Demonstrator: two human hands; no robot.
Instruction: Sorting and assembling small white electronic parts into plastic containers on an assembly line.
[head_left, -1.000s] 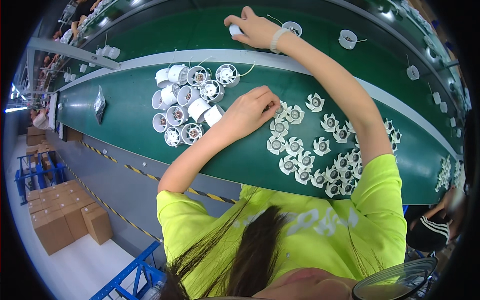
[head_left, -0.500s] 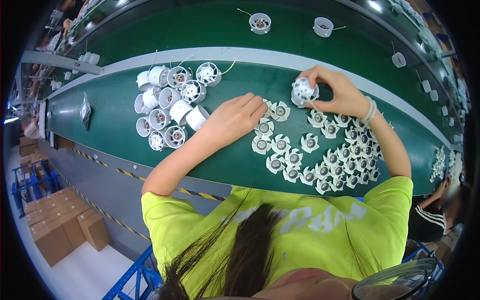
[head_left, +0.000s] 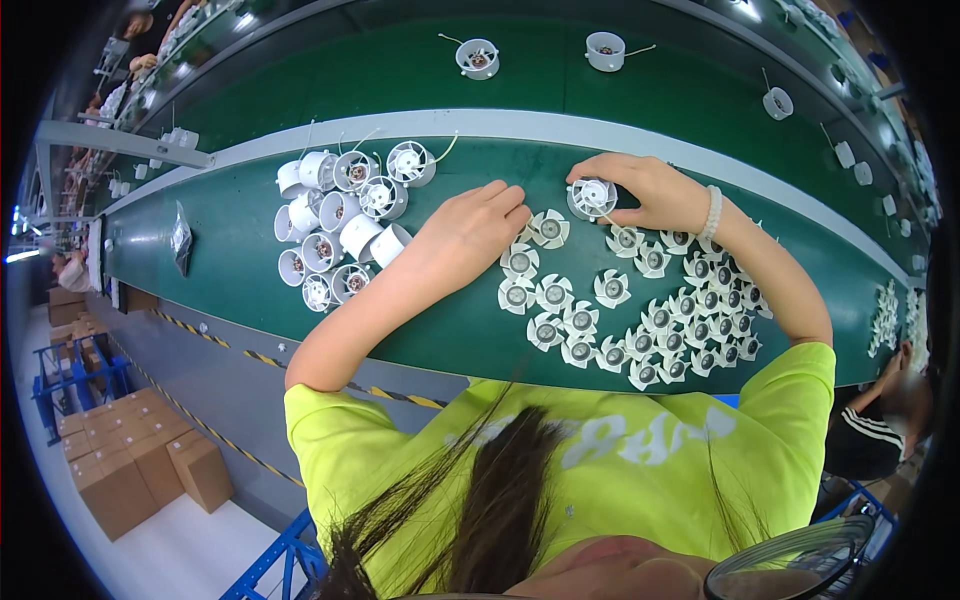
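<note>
My right hand (head_left: 655, 195) grips a white round fan housing (head_left: 592, 199) at its rim, its spoked face turned up, just above the green work surface. My left hand (head_left: 476, 228) has its fingers curled together beside the nearest white fan blade wheels (head_left: 519, 261). Whatever those fingers may hold is hidden. Many blade wheels with grey hubs (head_left: 612, 288) lie spread below and to the right of my right hand. Left of my left forearm, several white fan housings (head_left: 340, 211) are clustered, some with motors and wires showing.
Beyond a pale rail (head_left: 520, 124), a green belt (head_left: 540, 90) carries spaced housings (head_left: 477, 60). A silvery packet (head_left: 181, 240) lies at the far left. Cardboard boxes (head_left: 120, 490) stand on the floor at lower left. At the right, another person (head_left: 870, 440) sits near more white parts.
My right hand has brought the housing slightly left and lower, and its spoked face now points more upward. My left hand stays nearly in place. Housings on the far belt appear further left.
</note>
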